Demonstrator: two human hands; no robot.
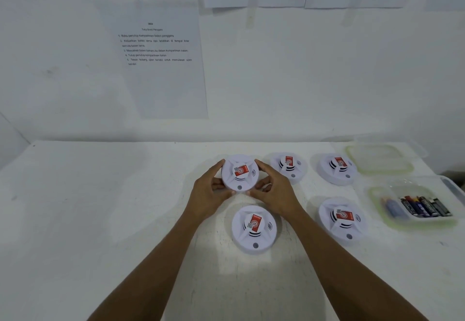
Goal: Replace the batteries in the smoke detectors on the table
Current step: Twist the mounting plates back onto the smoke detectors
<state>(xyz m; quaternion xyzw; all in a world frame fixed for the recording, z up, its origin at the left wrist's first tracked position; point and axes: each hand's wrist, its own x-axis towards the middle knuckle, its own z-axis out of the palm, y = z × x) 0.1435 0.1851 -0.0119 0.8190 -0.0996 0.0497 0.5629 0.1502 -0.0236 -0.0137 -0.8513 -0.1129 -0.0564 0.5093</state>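
Note:
Several white round smoke detectors with red stickers lie on the white table. I hold one detector (240, 174) between both hands, tilted up toward me just above the table. My left hand (210, 192) grips its left rim, my right hand (273, 192) grips its right rim. Another detector (253, 230) lies flat just in front of my hands. Two more detectors (288, 167) (337, 169) sit at the back right, and one (342, 221) lies nearer on the right. A clear container (377, 196) at the far right holds several batteries (425, 206).
A second clear container (380, 161) stands behind the battery one, nothing visible in it. Printed instruction sheets (161, 64) hang on the wall behind the table. The table (100, 207) has bare surface on its left half.

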